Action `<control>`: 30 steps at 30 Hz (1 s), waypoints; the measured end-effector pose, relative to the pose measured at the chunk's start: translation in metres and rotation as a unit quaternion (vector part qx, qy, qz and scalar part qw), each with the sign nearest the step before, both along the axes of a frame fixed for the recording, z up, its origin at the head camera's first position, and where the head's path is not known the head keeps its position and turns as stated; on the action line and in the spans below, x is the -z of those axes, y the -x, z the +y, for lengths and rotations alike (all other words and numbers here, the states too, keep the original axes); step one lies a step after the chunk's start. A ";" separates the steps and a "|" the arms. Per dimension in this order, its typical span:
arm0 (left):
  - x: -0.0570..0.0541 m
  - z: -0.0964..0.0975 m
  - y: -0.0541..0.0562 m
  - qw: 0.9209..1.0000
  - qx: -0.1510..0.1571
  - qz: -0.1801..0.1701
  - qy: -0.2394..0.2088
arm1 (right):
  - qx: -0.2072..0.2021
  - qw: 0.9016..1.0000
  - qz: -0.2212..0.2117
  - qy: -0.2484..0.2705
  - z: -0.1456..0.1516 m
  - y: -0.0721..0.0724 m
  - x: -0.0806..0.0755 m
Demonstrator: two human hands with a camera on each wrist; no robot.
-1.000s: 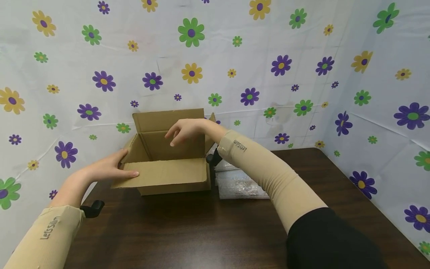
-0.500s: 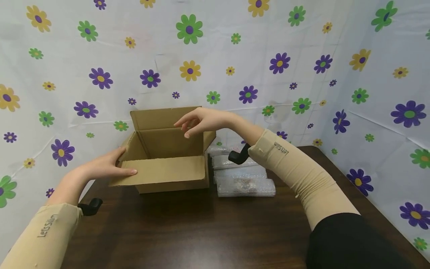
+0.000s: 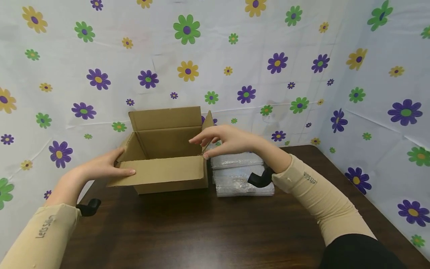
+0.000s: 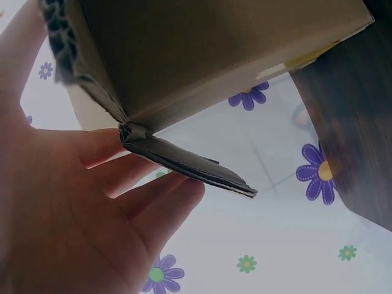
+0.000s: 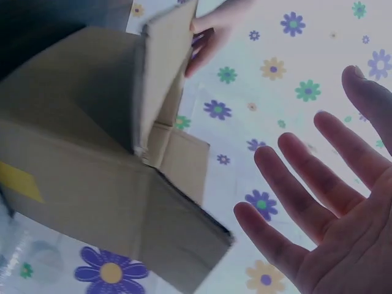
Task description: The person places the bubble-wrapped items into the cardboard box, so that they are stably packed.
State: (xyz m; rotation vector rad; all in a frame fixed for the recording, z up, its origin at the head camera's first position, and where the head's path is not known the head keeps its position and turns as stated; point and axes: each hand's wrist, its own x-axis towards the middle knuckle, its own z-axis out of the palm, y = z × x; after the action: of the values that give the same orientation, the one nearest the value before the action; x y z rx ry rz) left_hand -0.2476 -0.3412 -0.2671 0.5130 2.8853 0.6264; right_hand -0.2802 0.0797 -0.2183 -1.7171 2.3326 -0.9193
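A cardboard box [image 3: 171,186] stands on the table with its top flaps spread. My left hand [image 3: 100,167] grips it at the near left corner, the thumb lying on the front flap [image 3: 168,170]. In the left wrist view, several fingers of that hand touch a folded flap [image 4: 190,165] from outside. My right hand [image 3: 230,141] hovers over the box's right end, holding nothing. Its fingers are spread and fairly straight in the right wrist view. Below it, to the right of the box, lie several bubble-wrapped bundles [image 3: 245,186], partly hidden by the hand and forearm.
The dark wooden table [image 3: 201,231] runs forward of the box and out to the right. Behind it and along the right side hangs a white sheet with printed flowers [image 3: 188,29]. A strip of yellow tape [image 5: 19,182] shows on the box's side.
My right hand has moved from above the box opening to the right, toward the bubble-wrapped bundles. My left hand has stayed at the box corner.
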 end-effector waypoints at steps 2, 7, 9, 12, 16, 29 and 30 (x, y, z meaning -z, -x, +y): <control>0.001 0.000 0.000 1.000 0.002 0.000 0.001 | 0.001 1.000 0.013 0.002 0.008 -0.005 0.010; 0.002 0.001 0.000 1.000 -0.001 -0.001 -0.001 | 0.019 1.000 0.010 0.000 0.027 -0.009 0.037; 0.002 0.001 0.000 1.000 -0.002 -0.001 -0.001 | 0.035 0.999 0.002 -0.002 0.034 -0.008 0.049; 0.001 0.001 0.000 1.000 -0.002 -0.002 -0.004 | 0.064 0.998 -0.008 -0.011 0.043 -0.006 0.068; 0.002 0.002 0.000 1.000 0.000 -0.001 -0.005 | 0.094 0.995 -0.016 -0.036 0.055 -0.002 0.094; 0.003 0.001 0.000 1.000 -0.001 -0.003 -0.019 | 0.161 0.983 -0.020 -0.084 0.084 0.012 0.147; 0.004 0.000 0.000 1.000 0.000 -0.002 -0.019 | 0.165 0.982 -0.024 -0.085 0.085 0.013 0.150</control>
State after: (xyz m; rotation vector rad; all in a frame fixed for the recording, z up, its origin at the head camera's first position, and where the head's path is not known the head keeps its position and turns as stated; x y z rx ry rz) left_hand -0.2481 -0.3409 -0.2709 0.5159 2.8739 0.6819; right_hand -0.2930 0.1651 -0.3680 -1.2550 2.6238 -0.7652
